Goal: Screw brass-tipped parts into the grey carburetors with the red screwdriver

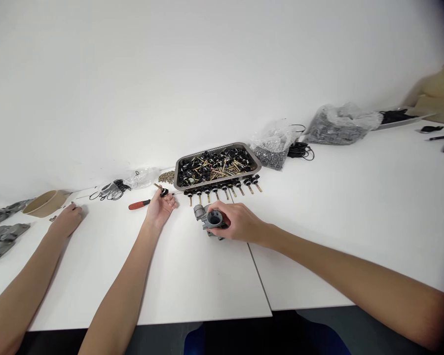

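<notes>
My right hand (242, 222) grips a grey metal carburetor body (200, 213) just above or on the white table, its round bore facing me. My left hand (161, 209) is turned palm up and holds a black-capped brass stem part (163, 191) at its fingertips. Beside that hand lies a red-handled screwdriver (139, 204), its shaft partly hidden behind the fingers. Several matching stem parts (216, 189) stand in a row, brass ends toward me, along the front of a metal tray (259, 165). More of these parts are heaped inside the tray.
A co-worker's hand (67, 219) rests at the left, near a tan bowl (46, 203) and grey castings (3, 239). Brass bits (166, 176) lie left of the tray. Bags of small grey parts (272, 150) and black rings (300, 151) sit to its right.
</notes>
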The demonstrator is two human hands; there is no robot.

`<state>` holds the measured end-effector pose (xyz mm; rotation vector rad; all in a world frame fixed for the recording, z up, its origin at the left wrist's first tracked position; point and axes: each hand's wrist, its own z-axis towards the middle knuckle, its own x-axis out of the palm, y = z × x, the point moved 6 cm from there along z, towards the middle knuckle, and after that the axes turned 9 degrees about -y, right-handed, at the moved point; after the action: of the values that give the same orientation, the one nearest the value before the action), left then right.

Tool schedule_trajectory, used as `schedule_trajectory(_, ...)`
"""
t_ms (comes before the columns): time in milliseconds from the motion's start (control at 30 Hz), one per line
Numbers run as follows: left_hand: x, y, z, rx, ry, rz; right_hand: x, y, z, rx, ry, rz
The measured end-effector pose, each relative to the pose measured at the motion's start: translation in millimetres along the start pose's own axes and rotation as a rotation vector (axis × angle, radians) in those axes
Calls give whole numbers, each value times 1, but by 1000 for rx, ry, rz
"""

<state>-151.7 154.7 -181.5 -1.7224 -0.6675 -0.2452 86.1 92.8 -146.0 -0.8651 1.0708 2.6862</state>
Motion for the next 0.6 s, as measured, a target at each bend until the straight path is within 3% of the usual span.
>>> schedule_trajectory(600, -1, -1, 1, 10, -38, -28, 0, 0, 0, -15, -8, -14)
